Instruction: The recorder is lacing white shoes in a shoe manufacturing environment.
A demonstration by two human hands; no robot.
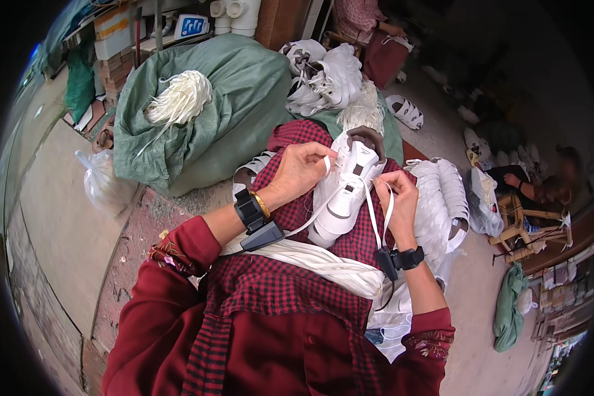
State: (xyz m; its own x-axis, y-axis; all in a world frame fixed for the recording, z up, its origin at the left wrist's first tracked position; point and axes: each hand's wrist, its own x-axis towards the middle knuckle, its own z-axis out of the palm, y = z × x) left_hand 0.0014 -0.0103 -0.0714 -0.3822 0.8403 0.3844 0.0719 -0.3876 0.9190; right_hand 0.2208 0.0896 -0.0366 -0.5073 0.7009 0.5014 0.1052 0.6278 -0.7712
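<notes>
A white sneaker with a dark collar lies in my lap, its toe toward me. One white shoelace runs through its eyelets, with loose lengths hanging on both sides. At the sneaker's left side, my left hand pinches the lace between thumb and fingers. My right hand is closed on the lace at the other side, and a loop drops below its fingers. A bundle of white laces lies across my lap, over a red-and-black checked cloth.
Beyond my knees bulges a green sack topped with a pile of laces. White shoes are heaped beside it, and more shoes stack at my right. A wooden stool stands farther right. Another person's hand shows at the top.
</notes>
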